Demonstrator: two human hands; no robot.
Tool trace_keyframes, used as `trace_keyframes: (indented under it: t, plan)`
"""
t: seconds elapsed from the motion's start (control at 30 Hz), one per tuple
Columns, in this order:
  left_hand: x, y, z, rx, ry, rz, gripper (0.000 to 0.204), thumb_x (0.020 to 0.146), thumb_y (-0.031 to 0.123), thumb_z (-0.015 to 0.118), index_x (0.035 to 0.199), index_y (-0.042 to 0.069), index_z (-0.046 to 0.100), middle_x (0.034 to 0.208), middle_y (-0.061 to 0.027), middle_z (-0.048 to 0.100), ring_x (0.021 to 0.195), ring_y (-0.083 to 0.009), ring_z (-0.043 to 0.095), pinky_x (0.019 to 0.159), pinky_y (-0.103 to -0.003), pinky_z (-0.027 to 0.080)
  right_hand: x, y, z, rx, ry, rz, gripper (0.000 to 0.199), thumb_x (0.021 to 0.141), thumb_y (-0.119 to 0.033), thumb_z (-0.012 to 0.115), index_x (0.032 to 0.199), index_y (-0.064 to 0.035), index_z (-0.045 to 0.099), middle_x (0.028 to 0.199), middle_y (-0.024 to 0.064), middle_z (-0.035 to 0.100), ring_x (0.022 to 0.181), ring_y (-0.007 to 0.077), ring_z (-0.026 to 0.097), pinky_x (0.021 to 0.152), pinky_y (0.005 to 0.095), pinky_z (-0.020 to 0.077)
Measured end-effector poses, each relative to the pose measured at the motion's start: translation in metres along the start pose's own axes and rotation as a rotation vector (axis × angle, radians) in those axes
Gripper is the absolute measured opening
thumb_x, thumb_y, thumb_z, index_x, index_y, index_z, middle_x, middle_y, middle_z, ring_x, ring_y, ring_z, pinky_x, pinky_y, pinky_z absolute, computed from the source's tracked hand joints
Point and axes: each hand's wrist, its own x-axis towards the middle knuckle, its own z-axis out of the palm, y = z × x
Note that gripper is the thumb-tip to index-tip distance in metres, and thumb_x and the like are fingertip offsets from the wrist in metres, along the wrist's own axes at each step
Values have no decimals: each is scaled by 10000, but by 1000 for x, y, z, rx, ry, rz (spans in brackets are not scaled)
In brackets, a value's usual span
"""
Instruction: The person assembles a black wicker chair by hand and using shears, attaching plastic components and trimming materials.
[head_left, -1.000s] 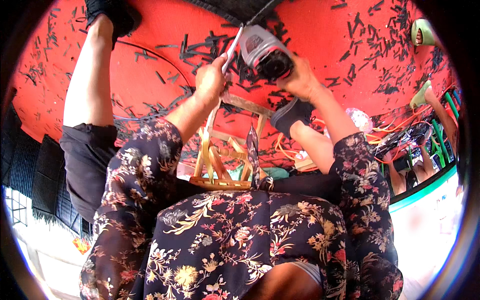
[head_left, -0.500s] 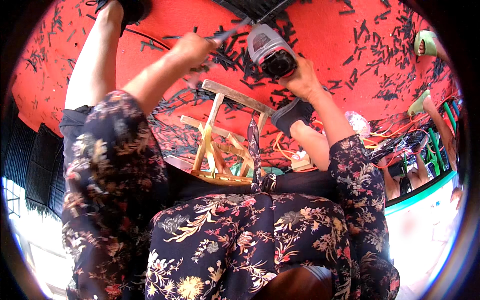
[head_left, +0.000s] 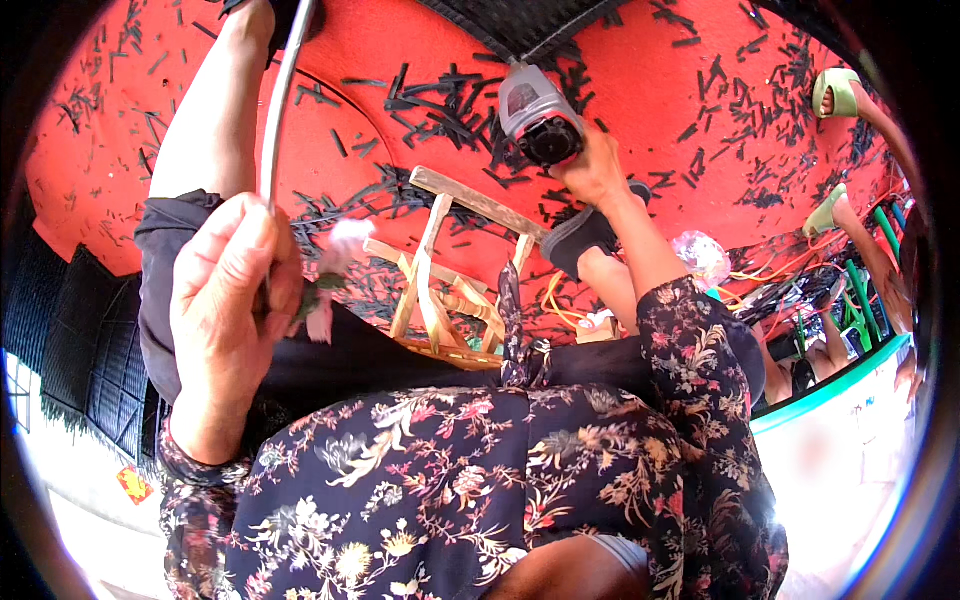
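Note:
My left hand [head_left: 225,300] is closed round a long, thin, silver-grey strip [head_left: 280,110] that points up past my knee. Below that fist hangs a blurred pinkish-white and green thing [head_left: 335,265]; I cannot tell whether the hand holds it. My right hand [head_left: 597,172] grips a handheld grey power tool [head_left: 540,115] with a black end. The tool's far tip is at the corner of a black panel [head_left: 520,25] at the top of the view, but whether it touches is unclear.
Black offcut strips [head_left: 450,110] litter the red floor [head_left: 330,190]. A wooden stool frame [head_left: 480,205] stands between my legs. At right are a clear plastic bundle [head_left: 703,258], orange cords [head_left: 745,278] and another person's feet in green slippers [head_left: 838,92]. Black panels [head_left: 75,330] lean at left.
My left hand has drawn back toward me and to the left, with the thin strip now upright. The right hand and power tool have barely shifted.

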Motion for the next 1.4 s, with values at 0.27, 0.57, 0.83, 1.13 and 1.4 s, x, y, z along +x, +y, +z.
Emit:
trace_keyframes:
  t: [0.27, 0.57, 0.83, 1.13, 1.4]
  plan:
    - [4, -5, -10, -51, 13, 105, 256, 930, 261, 430, 810, 42, 483, 545, 15, 381, 413, -42, 295, 373, -179, 228, 0, 8, 2, 14, 42, 5, 579, 539, -32, 703, 1092, -111, 549, 965, 141, 631, 925, 300, 604, 787, 364, 474]
    - [7, -7, -11, -98, 38, 170, 232, 906, 235, 465, 920, 14, 533, 548, 4, 413, 403, -68, 325, 372, -195, 234, 1, 10, -8, -85, -34, 60, 541, 616, -154, 655, 1140, -115, 524, 955, 188, 613, 931, 362, 569, 781, 408, 476]
    - [28, 5, 10, 14, 49, 251, 231, 892, 242, 477, 766, 51, 512, 546, 22, 397, 433, -50, 304, 410, -203, 207, 5, 22, -11, -36, -36, 2, 534, 609, -156, 660, 1111, -69, 501, 983, 215, 603, 960, 374, 561, 808, 414, 461]
    - [73, -13, -9, -12, -13, 242, 288, 916, 351, 425, 811, 94, 498, 564, 55, 351, 452, -54, 299, 435, -218, 238, -4, 83, -49, -386, 279, 234, 625, 669, -133, 599, 1248, -132, 365, 965, 231, 594, 929, 407, 562, 783, 470, 442]
    - [52, -15, -9, -39, -3, 354, 268, 910, 285, 454, 807, 45, 512, 623, 14, 413, 517, -73, 351, 480, -216, 267, -18, 144, -90, -741, 418, 319, 581, 767, -214, 605, 1226, -109, 266, 1018, 229, 555, 889, 420, 567, 758, 491, 455]
